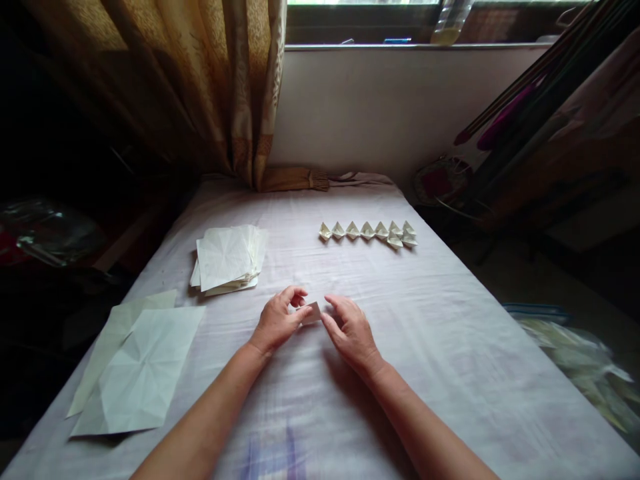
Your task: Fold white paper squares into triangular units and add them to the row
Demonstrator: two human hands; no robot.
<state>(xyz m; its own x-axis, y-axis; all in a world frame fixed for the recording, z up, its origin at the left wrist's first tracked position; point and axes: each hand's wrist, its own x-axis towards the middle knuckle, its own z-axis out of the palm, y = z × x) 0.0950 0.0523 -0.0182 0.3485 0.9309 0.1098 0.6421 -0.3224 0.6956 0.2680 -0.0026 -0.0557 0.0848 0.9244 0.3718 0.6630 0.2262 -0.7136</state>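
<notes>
"Holding what?"
"Small paper [313, 313], over the cloth [465, 360]. The left hand [278, 319] pinches it with thumb and fingers."
"And the right hand [353, 330]?"
"Just beside it, thumb and fingers apart."

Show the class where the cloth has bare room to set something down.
Widest: the cloth right of the right hand, nearer than the folded papers. Another gap lies between those papers and the paper stack. Crowded: left, by the loose sheets, and where the left hand holds a small paper.
</notes>
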